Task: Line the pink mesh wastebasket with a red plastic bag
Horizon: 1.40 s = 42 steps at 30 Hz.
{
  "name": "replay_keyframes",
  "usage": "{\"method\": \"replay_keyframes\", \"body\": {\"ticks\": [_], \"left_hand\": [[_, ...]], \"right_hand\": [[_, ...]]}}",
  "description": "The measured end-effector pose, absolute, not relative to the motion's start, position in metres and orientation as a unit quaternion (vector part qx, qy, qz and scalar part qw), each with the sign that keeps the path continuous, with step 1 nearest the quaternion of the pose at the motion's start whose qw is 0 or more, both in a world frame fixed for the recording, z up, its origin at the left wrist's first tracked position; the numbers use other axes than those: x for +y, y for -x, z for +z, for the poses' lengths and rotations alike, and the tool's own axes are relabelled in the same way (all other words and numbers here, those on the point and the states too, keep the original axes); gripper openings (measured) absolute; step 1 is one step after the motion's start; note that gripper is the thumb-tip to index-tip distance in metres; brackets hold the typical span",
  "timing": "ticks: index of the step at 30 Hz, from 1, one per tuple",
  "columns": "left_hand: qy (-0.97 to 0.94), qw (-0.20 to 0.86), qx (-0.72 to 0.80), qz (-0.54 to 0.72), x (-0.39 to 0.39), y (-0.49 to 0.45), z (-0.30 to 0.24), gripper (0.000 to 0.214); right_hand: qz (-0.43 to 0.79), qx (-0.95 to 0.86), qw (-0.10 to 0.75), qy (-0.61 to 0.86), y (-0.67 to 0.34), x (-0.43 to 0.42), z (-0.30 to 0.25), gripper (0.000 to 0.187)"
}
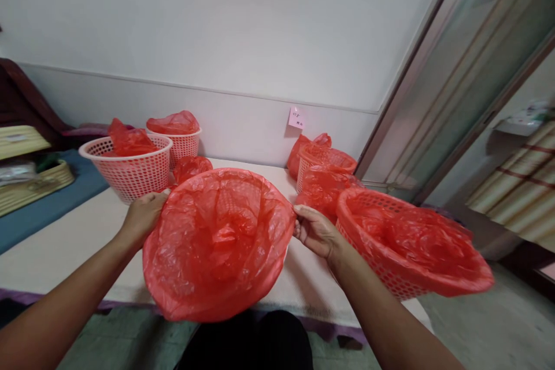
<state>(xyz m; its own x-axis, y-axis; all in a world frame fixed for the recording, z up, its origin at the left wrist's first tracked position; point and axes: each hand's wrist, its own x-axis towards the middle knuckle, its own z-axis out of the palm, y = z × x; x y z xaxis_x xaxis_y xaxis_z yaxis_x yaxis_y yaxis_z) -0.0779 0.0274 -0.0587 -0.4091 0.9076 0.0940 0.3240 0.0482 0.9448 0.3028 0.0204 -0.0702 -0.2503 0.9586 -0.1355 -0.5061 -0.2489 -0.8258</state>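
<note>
Right in front of me is a basket lined with a red plastic bag (221, 243), the bag folded out over the rim all round. My left hand (146, 214) is closed at the left side of the rim, its fingertips partly hidden behind the bag. On the opposite side, my right hand (315, 230) pinches the edge of the red bag between thumb and fingers. Through the thin film some of the basket's holes show faintly. The basket's outer wall is mostly covered from view.
A lined basket (411, 248) stands at the right table edge, with another basket (325, 162) and loose red bags behind it. Two white baskets (130, 170) holding red bags stand at back left. A pink note (296, 118) sticks to the wall. Yellow trays (39, 185) lie far left.
</note>
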Motion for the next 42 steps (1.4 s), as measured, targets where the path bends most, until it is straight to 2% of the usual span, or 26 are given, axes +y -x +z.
{"method": "replay_keyframes", "body": {"ticks": [9,17,21,25,35,42], "left_hand": [[-0.437,0.304,0.667,0.522,0.027,0.076,-0.059,0.031],[-0.428,0.317,0.658,0.532,0.030,0.076,-0.062,0.029],[-0.433,0.313,0.659,0.529,0.029,0.072,-0.059,0.030],[-0.439,0.307,0.663,0.522,0.025,0.068,-0.055,0.030],[-0.434,0.302,0.671,0.520,0.025,0.070,-0.058,0.029],[-0.418,0.325,0.653,0.541,0.027,0.072,-0.063,0.028]], "right_hand": [[0.738,-0.325,0.502,0.314,-0.300,0.017,-0.084,0.025],[0.710,-0.338,0.501,0.361,-0.291,0.009,-0.079,0.042],[0.636,-0.393,0.537,0.391,-0.284,0.008,-0.070,0.038],[0.618,-0.389,0.561,0.390,-0.286,0.009,-0.070,0.034],[0.672,-0.328,0.583,0.318,-0.289,0.009,-0.077,0.028],[0.709,-0.306,0.566,0.289,-0.282,0.013,-0.094,0.020]]}}
